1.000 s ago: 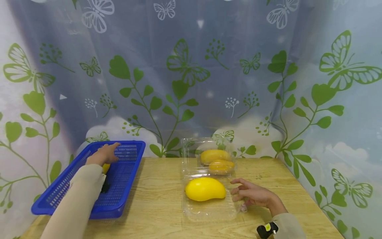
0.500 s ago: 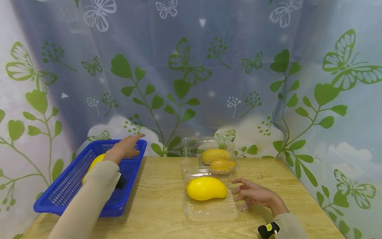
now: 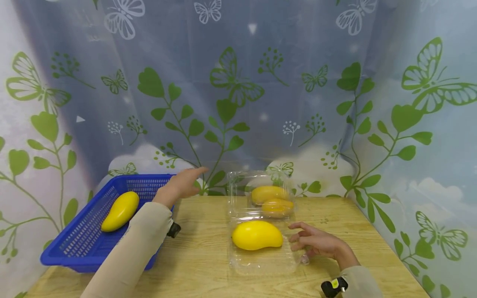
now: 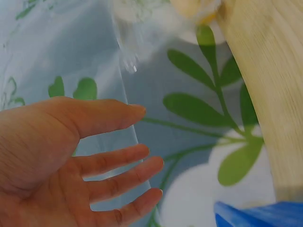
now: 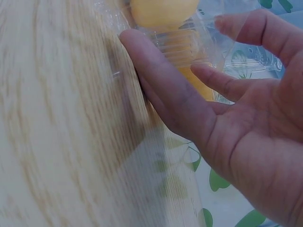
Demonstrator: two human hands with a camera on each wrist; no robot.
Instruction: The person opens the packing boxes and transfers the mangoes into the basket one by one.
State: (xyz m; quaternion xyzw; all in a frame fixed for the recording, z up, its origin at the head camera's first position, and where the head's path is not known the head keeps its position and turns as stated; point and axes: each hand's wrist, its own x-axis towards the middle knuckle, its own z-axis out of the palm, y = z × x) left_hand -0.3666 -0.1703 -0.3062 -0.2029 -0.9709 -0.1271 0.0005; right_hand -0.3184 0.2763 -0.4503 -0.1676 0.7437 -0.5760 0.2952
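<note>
The fingers (image 4: 125, 182) of the left hand (image 3: 181, 186) are extended and hold nothing, near the far right corner of the blue basket (image 3: 56, 260). The right hand (image 3: 322, 243) has loosely bent fingers, nothing in them, beside the clear box (image 3: 257, 265) (whether they touch it, I cannot tell). One mango (image 3: 257, 236) lies in that box; two yellow fruits (image 3: 269, 194) show through its raised lid (image 3: 238, 190). Another mango (image 3: 121, 211) lies in the basket, on the wooden table (image 3: 201, 248).

I'm watching remotely: head view looking forward and down across the table (image 3: 201, 248); wrist views peering closely past left hand (image 4: 61, 156) and right hand (image 5: 246, 125) (head, right wrist sharing the clear container (image 3: 261, 265)).
</note>
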